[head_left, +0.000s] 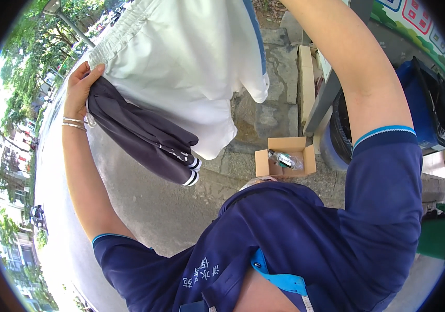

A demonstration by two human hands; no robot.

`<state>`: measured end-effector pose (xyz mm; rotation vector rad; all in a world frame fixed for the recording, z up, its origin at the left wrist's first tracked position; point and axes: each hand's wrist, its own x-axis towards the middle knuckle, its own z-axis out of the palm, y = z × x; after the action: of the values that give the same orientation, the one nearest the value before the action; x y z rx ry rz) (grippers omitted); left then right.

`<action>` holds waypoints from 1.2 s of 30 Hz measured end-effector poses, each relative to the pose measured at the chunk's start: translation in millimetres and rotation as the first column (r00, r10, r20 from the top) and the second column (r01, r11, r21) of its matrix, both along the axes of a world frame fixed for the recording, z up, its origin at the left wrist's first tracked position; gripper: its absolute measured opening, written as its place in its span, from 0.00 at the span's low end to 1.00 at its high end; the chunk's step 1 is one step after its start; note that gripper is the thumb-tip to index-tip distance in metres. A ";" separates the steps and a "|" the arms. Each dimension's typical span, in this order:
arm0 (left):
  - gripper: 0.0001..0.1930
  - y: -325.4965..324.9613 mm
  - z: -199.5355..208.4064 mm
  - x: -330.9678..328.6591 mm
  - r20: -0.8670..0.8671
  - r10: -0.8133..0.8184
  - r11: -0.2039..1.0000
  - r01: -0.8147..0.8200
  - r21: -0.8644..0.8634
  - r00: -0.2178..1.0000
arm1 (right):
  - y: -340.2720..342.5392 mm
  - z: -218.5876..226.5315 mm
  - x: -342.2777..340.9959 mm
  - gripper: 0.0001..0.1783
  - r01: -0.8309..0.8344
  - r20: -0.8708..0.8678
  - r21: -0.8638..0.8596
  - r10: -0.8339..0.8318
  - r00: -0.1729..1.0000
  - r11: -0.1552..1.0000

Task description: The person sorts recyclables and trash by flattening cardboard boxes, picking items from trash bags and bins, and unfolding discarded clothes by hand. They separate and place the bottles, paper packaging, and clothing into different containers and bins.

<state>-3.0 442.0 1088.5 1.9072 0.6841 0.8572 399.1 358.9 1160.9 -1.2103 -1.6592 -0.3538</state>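
Note:
My left hand [81, 88] is closed at the upper left, thumb and fingers pinching the gathered elastic waistband of white shorts [181, 67]. The shorts hang spread out, with a blue stripe down their right side. From the same hand droops a dark grey garment [139, 127] with white-striped ends, in front of the shorts. Bracelets circle my left wrist. My right forearm [337, 47] stretches up past the top edge, so my right hand is out of sight.
An open cardboard box [285, 169] with a clear plastic bottle [285, 158] inside stands on the paving. To the right are a round bin with a black liner [341, 127], a blue bin [415, 104], a green bin [441, 234] and a grey post [326, 96].

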 end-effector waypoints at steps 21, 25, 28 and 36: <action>0.10 -40.3 3.8 25.8 0.247 -0.071 0.996 0.055 0.071 0.966 | -53.3 -61.1 -131.0 0.47 -0.179 -0.120 -0.276 0.151 0.981 0.944; 0.14 -68.7 9.6 52.1 0.222 -0.155 0.972 0.108 0.209 0.963 | -53.4 -78.8 -193.5 0.43 -0.534 -0.356 -0.251 0.436 0.827 0.807; 0.15 -79.0 10.3 67.9 0.399 -0.103 0.990 0.055 0.131 0.911 | -46.7 -84.1 -177.4 0.34 -0.680 -0.614 -0.124 0.483 0.624 0.722; 0.18 -24.5 7.6 13.9 0.299 0.273 0.916 -0.343 0.210 0.914 | -69.8 -100.9 -73.2 0.17 -0.482 -0.699 -0.033 0.324 0.637 0.875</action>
<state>10.9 417.5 1096.1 1.8857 0.7512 1.4384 325.9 289.1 1060.0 -0.9074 -1.2643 0.5346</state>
